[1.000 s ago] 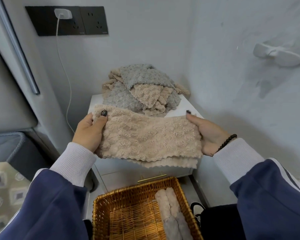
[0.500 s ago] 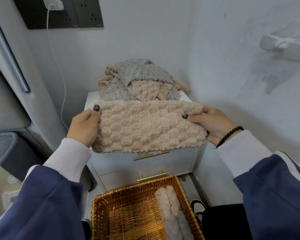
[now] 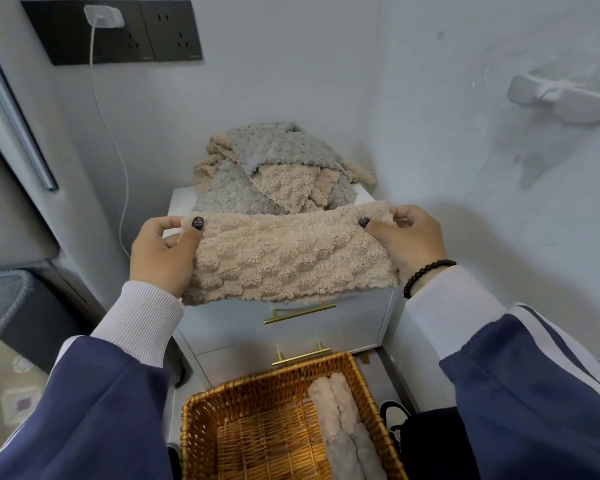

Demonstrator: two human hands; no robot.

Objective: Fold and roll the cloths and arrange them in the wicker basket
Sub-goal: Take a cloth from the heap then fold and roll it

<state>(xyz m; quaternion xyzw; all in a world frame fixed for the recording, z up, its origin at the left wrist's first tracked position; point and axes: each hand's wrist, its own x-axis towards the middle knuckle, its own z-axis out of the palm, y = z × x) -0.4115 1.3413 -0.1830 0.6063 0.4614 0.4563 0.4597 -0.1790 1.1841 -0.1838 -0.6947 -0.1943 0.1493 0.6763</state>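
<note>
Two rolled cloths (image 3: 340,410) in wicker basket (image 3: 201,427), right side.

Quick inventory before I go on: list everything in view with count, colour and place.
held cloth: one, beige, folded, stretched between both hands above the cabinet front
cloth pile: several, beige and grey, heaped on the cabinet top
rolled cloths: two rolls side by side, pink-beige and grey, right side of the basket
wicker basket: one, tan, bottom centre on the floor
cabinet: one, white with two gold handles, in the corner
socket panel: one, black, on the wall, white charger and cable plugged in
wall hook: one, white, right wall
left hand: pinches the cloth's left end
right hand: pinches the right end, black bead bracelet on the wrist
</note>
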